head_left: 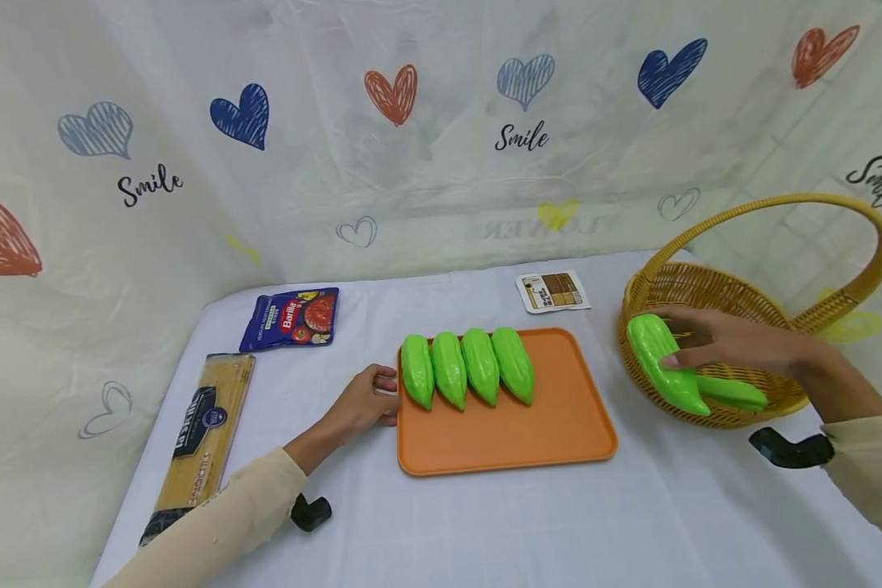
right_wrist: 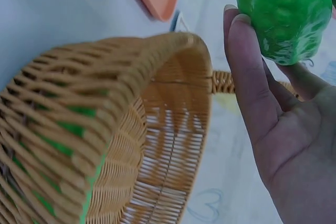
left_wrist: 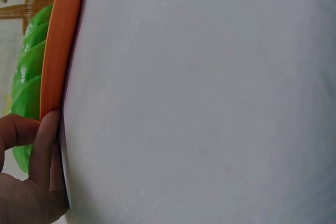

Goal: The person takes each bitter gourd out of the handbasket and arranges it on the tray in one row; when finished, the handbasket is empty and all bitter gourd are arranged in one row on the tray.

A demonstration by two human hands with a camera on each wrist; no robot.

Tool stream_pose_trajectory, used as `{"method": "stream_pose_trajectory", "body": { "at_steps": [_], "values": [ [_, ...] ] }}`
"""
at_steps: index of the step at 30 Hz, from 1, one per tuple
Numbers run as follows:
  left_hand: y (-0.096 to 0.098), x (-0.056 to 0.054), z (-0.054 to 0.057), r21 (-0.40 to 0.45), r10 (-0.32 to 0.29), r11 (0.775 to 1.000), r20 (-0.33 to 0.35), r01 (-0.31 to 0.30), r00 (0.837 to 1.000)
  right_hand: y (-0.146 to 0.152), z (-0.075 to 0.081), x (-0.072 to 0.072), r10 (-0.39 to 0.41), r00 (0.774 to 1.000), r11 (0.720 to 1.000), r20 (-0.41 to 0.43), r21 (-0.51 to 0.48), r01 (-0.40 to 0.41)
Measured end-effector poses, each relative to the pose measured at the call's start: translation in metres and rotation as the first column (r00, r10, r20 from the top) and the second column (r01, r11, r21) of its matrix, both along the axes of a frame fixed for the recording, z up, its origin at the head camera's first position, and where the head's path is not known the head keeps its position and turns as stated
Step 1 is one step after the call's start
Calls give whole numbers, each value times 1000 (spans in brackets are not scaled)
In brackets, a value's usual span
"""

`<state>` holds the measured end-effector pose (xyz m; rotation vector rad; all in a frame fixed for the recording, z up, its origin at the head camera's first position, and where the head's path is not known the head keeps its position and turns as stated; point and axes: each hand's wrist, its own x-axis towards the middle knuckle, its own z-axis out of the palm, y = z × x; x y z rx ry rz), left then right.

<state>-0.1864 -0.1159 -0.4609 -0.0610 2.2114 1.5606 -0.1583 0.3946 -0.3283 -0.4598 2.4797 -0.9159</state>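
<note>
An orange tray (head_left: 544,416) lies mid-table with several green toy gourds (head_left: 466,367) lined up along its far left. My left hand (head_left: 371,398) grips the tray's left rim (left_wrist: 60,51); in the left wrist view its fingers (left_wrist: 44,145) press the edge, with the gourds (left_wrist: 29,72) just behind. My right hand (head_left: 713,339) holds another green gourd (head_left: 654,359) over the near-left rim of a wicker basket (head_left: 713,286). The right wrist view shows that gourd (right_wrist: 286,9) held at the fingertips (right_wrist: 247,51) above the basket (right_wrist: 105,77). One more gourd (head_left: 735,394) lies inside the basket.
A spaghetti packet (head_left: 202,433) lies at the table's left edge, and a blue sauce pouch (head_left: 291,317) sits behind it. A small brown-and-white packet (head_left: 553,291) lies behind the tray. The basket's tall handle (head_left: 853,212) arches over it. A heart-printed sheet walls the back.
</note>
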Motion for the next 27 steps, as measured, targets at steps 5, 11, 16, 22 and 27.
{"method": "stream_pose_trajectory", "body": {
  "at_steps": [5,11,16,22,27],
  "values": [
    [1,-1,-1,0,5,1000,-3,-5,1000,-10,-1,1,-3,1000,1000,-5,-15,3],
    [0,-2,-3,-18,4,1000,-3,-5,1000,-19,-4,2,-21,1000,999,1,-29,21],
    [0,-1,-3,-14,8,1000,-1,-8,1000,-27,-6,2,-32,999,998,7,-50,32],
    [1,-1,-4,-10,10,1000,3,-10,1000,-37,-8,0,-32,999,997,19,-73,33],
    [0,-1,-4,-10,11,1000,-3,-11,1000,-46,-12,-5,-43,999,997,23,-66,44]
  ]
}}
